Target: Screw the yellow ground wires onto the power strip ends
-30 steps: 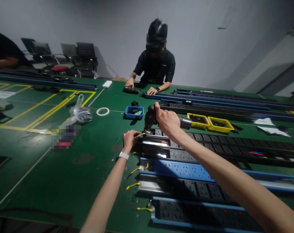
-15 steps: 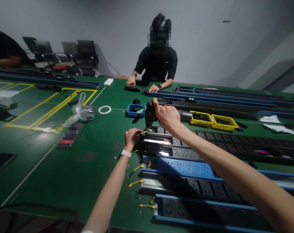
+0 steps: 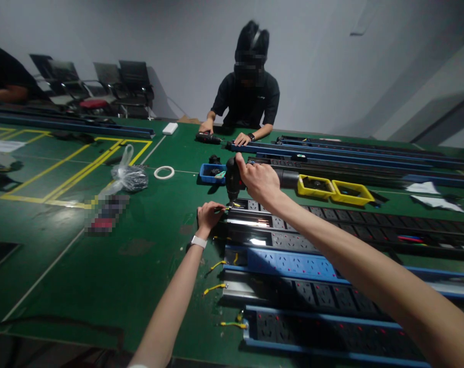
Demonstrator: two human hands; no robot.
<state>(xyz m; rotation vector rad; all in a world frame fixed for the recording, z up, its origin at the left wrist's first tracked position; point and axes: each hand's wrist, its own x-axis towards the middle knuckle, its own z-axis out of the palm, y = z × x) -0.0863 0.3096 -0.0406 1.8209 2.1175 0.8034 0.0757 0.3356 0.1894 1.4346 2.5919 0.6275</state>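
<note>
My right hand [image 3: 260, 180] grips a black cordless drill [image 3: 233, 179], its nose pointing down at the left end of the farthest black socket strip [image 3: 250, 205] in the near row. Beside that tip, my left hand [image 3: 210, 217] pinches a short yellow-green wire [image 3: 227, 208] that runs to the strip's end. Its fingers are closed and partly hide the wire. The bit's contact point is too small to make out. Closer to me lie more strips, among them a blue socket strip [image 3: 289, 263], with yellow-green wires [image 3: 214, 289] sticking out of their left ends.
Behind the drill stand a blue bin [image 3: 207, 175] and two yellow bins [image 3: 352, 193] of dark parts. A tape roll [image 3: 164, 173] and a plastic bag [image 3: 130, 176] lie left. Across the green table [image 3: 147, 286], a person [image 3: 250, 97] works with another drill [image 3: 208, 138].
The drill and my right hand have shifted slightly left and up in view. My left hand stays at the strip's end, still pinching the wire.
</note>
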